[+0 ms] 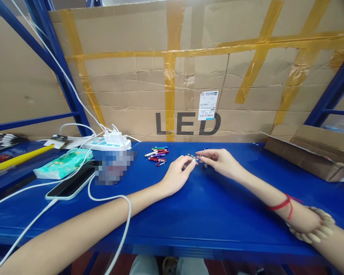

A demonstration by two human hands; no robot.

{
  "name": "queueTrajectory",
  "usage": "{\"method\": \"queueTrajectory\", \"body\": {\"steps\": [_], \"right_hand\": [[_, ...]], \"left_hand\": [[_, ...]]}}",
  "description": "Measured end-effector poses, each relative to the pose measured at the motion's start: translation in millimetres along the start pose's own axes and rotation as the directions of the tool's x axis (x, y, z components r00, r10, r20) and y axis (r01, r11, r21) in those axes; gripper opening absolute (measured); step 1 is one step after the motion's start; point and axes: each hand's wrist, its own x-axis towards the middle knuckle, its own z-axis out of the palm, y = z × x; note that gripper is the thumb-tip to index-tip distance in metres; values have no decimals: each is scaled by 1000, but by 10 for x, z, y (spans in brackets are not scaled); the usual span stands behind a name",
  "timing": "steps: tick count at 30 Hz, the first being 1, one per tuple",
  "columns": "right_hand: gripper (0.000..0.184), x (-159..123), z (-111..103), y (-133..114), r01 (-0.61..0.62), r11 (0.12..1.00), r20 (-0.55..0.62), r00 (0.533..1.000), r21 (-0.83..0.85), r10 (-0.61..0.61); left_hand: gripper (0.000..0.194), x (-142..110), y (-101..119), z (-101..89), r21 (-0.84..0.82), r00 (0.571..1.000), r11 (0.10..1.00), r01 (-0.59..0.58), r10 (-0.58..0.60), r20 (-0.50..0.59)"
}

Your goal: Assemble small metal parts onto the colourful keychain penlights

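Observation:
My left hand (180,172) is closed in a pinch just above the blue table, near the middle. Between its thumb and fingers is a row of small shiny silver pieces (192,157), too small to identify for certain. Close to its right, my right hand (218,162) has thumb and forefinger pinched at the near end of that row. A small piece of metal shows at its fingertips, but what it grips is partly hidden. Left of my left hand lies a loose pile of small metal pen-like tubes (157,153) in red, blue, green, purple and silver, some with clips.
On the left are a phone (71,183), a tissue pack (64,164), a power strip (126,144) with chargers and white cables (127,221). An open cardboard box (301,156) stands right. A large taped carton (132,84) walls the back of the blue table (218,225).

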Motion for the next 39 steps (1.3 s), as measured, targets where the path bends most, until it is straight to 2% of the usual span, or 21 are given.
{"method": "queueTrajectory", "body": {"steps": [4, 9, 12, 16, 20, 22, 28, 39], "right_hand": [[33, 9, 23, 17, -50, 994, 66, 997, 96, 44], [36, -26, -13, -101, -151, 980, 69, 987, 131, 143], [42, -43, -28, -143, -192, 950, 84, 981, 248, 176], [49, -60, -13, -180, -185, 910, 71, 983, 371, 171], [53, -79, 5, -223, -173, 916, 54, 985, 361, 164], [51, -84, 10, -236, -188, 900, 71, 982, 393, 174], [35, -86, 20, -258, -290, 758, 156, 957, 584, 246], [28, -84, 39, -248, -269, 787, 133, 963, 554, 236]], "left_hand": [[18, 2, -11, 2, 1, 1000, 1000, -13, 13, -12], [17, 0, -23, -4, -18, 1000, 1000, -9, 9, -7], [15, 4, -21, -3, 13, 998, 999, -47, 47, -30], [18, 8, 3, -2, -6, 999, 999, -39, 39, 9], [19, -3, 30, -8, -29, 998, 999, -25, 27, 54], [20, -10, 31, -10, -47, 997, 999, -24, 27, 76], [24, -17, -3, -10, -59, 995, 997, -49, 54, 88], [25, -9, -29, -11, -78, 995, 996, -49, 56, 83]]}}
